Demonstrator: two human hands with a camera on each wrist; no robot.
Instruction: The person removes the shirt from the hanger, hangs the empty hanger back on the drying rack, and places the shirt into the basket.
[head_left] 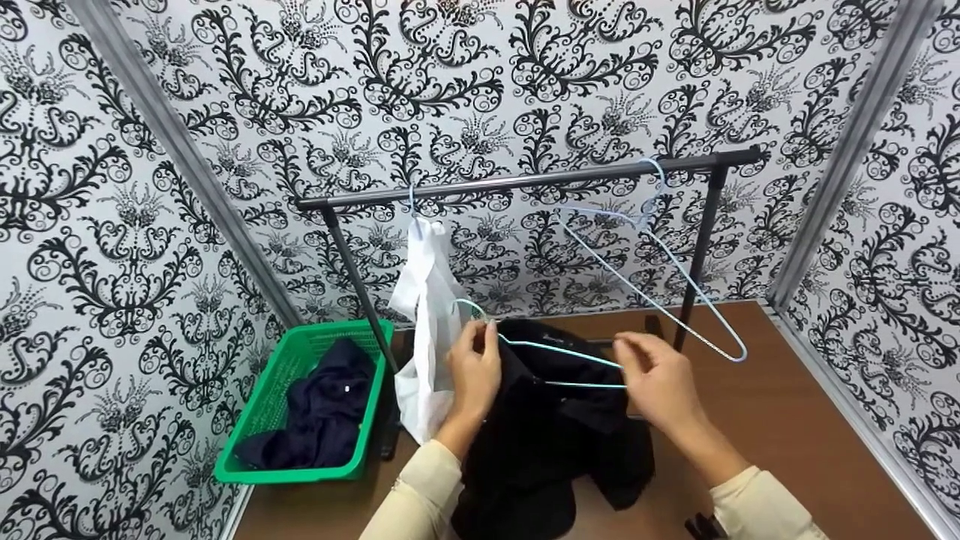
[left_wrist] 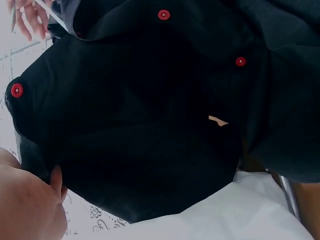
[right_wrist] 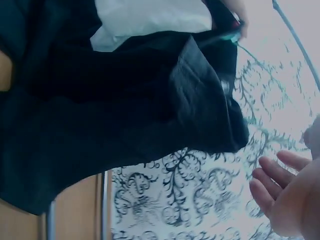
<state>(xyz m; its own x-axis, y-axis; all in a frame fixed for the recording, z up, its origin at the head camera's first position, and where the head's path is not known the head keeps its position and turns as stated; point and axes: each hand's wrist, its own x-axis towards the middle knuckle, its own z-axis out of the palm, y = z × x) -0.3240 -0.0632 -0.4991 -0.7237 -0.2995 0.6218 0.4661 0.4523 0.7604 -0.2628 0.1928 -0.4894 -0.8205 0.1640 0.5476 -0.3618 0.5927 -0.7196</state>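
Observation:
A black shirt (head_left: 525, 435) with red buttons, seen in the left wrist view, hangs in front of the person over the table. My left hand (head_left: 476, 371) pinches its upper edge between thumb and fingers, close to the neck of a light-blue hanger (head_left: 562, 348). One side of that hanger lies inside the shirt's opening; its other end reaches out to the right. There my right hand (head_left: 660, 382) holds the hanger's end with curled fingers. In the right wrist view the shirt's sleeve (right_wrist: 200, 100) hangs apart from the right hand's fingers (right_wrist: 272, 180).
A dark clothes rack (head_left: 510, 180) stands behind on the brown table (head_left: 772, 420). On its bar hang a white garment (head_left: 427, 330) at left and a bare pale-blue hanger (head_left: 675, 262) at right. A green basket (head_left: 255, 405) with dark navy cloth (head_left: 322, 412) stands at left.

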